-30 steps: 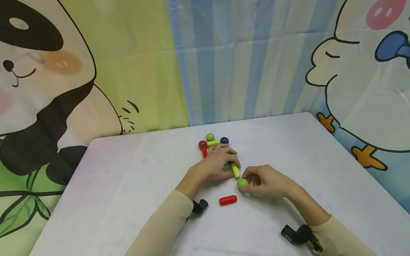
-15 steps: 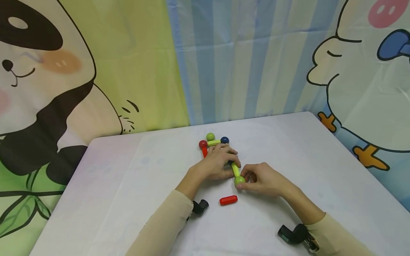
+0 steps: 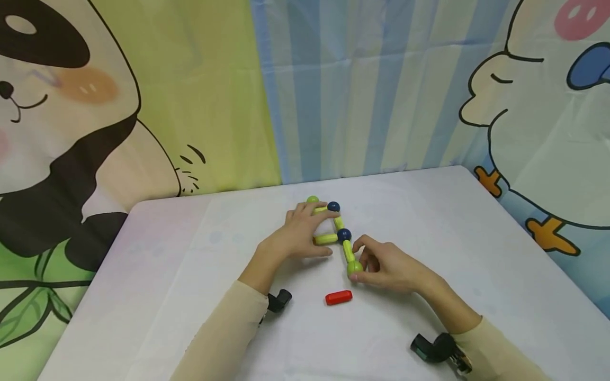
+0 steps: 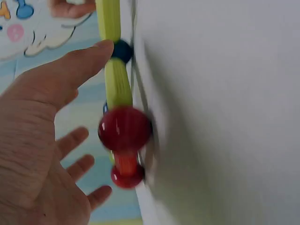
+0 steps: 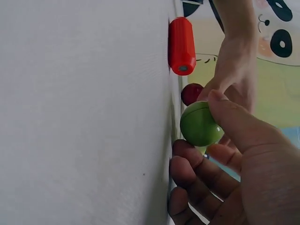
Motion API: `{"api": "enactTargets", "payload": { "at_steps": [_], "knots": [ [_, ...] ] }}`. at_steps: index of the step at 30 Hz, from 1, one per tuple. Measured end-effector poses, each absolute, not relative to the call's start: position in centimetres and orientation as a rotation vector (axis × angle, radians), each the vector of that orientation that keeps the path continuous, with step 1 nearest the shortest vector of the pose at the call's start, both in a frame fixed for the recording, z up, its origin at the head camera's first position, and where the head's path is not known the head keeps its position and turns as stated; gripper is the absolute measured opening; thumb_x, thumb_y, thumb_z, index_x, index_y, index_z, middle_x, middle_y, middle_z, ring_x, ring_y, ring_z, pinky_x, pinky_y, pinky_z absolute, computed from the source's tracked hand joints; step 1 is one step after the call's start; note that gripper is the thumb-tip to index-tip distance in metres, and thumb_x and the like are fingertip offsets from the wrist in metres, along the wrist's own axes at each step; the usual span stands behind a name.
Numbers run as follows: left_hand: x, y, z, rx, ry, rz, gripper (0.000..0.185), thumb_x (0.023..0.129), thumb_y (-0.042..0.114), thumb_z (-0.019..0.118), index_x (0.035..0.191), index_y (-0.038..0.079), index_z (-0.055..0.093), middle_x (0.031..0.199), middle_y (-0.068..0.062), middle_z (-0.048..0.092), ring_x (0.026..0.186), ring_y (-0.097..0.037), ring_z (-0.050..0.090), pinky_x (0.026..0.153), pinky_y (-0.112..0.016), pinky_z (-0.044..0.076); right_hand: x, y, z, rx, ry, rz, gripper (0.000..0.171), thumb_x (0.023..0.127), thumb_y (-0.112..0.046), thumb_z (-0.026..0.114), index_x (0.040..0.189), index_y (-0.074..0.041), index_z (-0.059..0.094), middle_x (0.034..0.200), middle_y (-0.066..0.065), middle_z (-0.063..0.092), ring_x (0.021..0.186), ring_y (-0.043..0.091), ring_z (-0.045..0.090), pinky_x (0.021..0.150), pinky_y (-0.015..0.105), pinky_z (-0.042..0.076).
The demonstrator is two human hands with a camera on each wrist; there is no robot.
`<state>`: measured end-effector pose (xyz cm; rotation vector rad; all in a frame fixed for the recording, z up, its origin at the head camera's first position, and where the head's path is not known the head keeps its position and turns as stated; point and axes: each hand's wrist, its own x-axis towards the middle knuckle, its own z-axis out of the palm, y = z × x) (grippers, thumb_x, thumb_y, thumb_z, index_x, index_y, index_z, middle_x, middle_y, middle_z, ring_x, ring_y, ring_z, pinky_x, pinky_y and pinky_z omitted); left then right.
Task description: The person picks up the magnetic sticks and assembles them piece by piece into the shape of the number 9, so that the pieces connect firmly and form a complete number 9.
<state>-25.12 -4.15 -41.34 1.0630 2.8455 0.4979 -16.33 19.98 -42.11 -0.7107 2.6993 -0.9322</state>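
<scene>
White table [image 3: 429, 222] under my hands, cartoon panda curtain [image 3: 71, 132] behind. My left hand [image 3: 297, 235] lies flat, fingers straight, over left side of stick-and-ball chain [image 3: 339, 233] mid-table. My right hand [image 3: 388, 264] pinches green ball [image 3: 355, 267] at chain's near end. Loose red stick [image 3: 339, 297] just nearer, apart.

Green balls [image 3: 355, 267]: two. Blue balls [image 3: 344, 235]: two. Red balls [image 4: 124, 128]: two. Green rods [image 3: 326, 239]: four. Red rods [image 3: 339, 297]: two.
</scene>
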Motion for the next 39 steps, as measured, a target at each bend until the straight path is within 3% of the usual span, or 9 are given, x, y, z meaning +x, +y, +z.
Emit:
{"api": "enactTargets", "payload": {
  "at_steps": [5, 9, 25, 39],
  "knots": [
    [-26.0, -6.9, -41.8, 0.812, 2.870, 0.595, 0.089, 0.069, 0.058, 0.074, 0.145, 0.033, 0.033, 0.152, -0.004, 0.022, 0.135, -0.028, 0.023, 0.100, -0.056, 0.028, -16.4, 19.8, -41.7, -0.735, 2.664, -0.870, 0.058, 0.082, -0.046, 0.070, 0.131, -0.027, 0.045, 0.086, -0.013, 0.058, 0.071, 0.010, 0.055, 0.064, 0.025, 0.047],
    [-26.4, -8.0, -42.3, 0.738, 2.810, 0.644, 0.093, 0.070, 0.060, 0.072, 0.147, 0.028, 0.030, 0.151, 0.000, 0.024, 0.136, -0.023, 0.027, 0.101, -0.059, 0.030, -16.3, 19.8, -41.9, -0.750, 2.665, -0.855, 0.055, 0.083, -0.045, 0.068, 0.131, -0.027, 0.049, 0.092, -0.014, 0.057, 0.075, 0.011, 0.055, 0.065, 0.024, 0.047],
    [-26.9, -9.2, -43.5, 0.788, 2.745, 0.862, 0.091, 0.068, 0.059, 0.075, 0.143, 0.024, 0.039, 0.151, 0.007, 0.027, 0.135, -0.014, 0.032, 0.107, -0.041, 0.031, -16.2, 18.7, -42.3, -0.766, 2.681, -0.889, 0.051, 0.082, -0.048, 0.069, 0.125, -0.025, 0.054, 0.093, -0.014, 0.057, 0.078, 0.011, 0.056, 0.068, 0.024, 0.047],
    [-26.9, -9.7, -43.8, 0.794, 2.729, 0.945, 0.086, 0.069, 0.056, 0.075, 0.141, 0.024, 0.041, 0.153, 0.005, 0.026, 0.136, -0.014, 0.031, 0.107, -0.042, 0.029, -16.3, 18.6, -42.0, -0.799, 2.626, -0.932, 0.051, 0.082, -0.042, 0.071, 0.127, -0.023, 0.053, 0.095, -0.012, 0.058, 0.079, 0.012, 0.056, 0.069, 0.026, 0.049]
  ]
}}
